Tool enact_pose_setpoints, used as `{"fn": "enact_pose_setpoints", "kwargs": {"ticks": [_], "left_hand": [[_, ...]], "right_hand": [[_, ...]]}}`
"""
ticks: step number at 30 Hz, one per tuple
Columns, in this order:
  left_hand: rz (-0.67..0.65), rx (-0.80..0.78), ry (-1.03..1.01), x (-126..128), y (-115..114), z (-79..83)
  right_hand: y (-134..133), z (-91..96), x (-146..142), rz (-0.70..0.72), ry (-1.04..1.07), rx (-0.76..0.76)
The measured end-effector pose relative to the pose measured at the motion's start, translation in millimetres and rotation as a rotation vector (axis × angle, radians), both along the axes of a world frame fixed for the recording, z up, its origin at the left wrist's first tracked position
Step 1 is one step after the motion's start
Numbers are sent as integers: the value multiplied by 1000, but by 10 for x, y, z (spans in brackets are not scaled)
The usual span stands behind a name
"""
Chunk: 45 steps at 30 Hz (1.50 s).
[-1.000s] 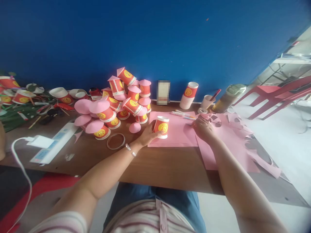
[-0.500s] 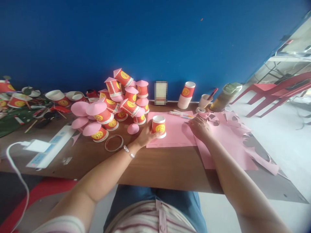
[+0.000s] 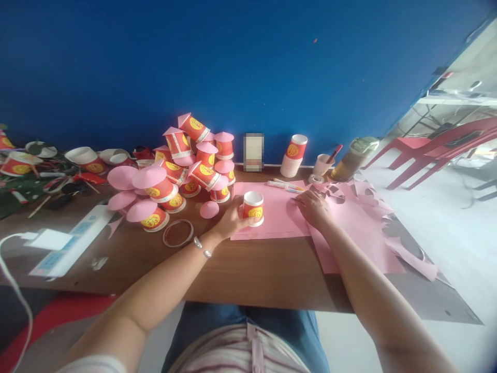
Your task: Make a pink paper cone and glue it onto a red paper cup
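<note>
My left hand (image 3: 230, 218) is wrapped round the side of a red paper cup (image 3: 254, 213) with a yellow emblem. The cup is upside down, its white base on top and its wide rim on a pink paper sheet (image 3: 272, 223). My right hand (image 3: 315, 208) lies palm down on the pink paper to the right, fingers reaching forward and slightly apart, holding nothing I can see. Just beyond its fingertips are several slim pens (image 3: 286, 185). Left of the cup is a pile of similar red cups (image 3: 205, 175) with pink cone tops, and a loose pink cone (image 3: 209, 209).
Cut pink paper scraps (image 3: 365, 197) cover the right side. At the wall stand stacked cups (image 3: 294, 155), a pen cup (image 3: 323, 165), a tape roll (image 3: 316, 178) and a bottle (image 3: 355, 158). A power strip (image 3: 73, 243) and a clear ring (image 3: 177, 233) are at left.
The view has shifted slightly, so most things sit a little further left and lower. Both hands stay in about the same place, the left one still round the cup.
</note>
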<state>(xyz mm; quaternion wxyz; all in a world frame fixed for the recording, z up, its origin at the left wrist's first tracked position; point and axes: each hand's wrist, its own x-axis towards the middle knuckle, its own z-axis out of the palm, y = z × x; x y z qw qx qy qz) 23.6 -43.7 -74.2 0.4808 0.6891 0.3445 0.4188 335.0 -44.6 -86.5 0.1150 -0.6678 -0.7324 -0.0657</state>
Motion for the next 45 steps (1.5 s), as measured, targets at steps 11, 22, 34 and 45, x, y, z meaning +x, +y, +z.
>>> {"fn": "enact_pose_setpoints", "kwargs": {"ticks": [11,22,34,45], "left_hand": [[-48,-14,-32,14,57,-147],[-1,57,52,13,68,-163],[-42,-76,-126,-37,77,-233],[66,-5,-118,-30,89,-236]], "right_hand": [[9,-40,39,-5,14,49],[-6,83,-82,-45,32,19],[725,475,-185,-167,-123,-193],[667,604,-247,-234,88,-55]]}}
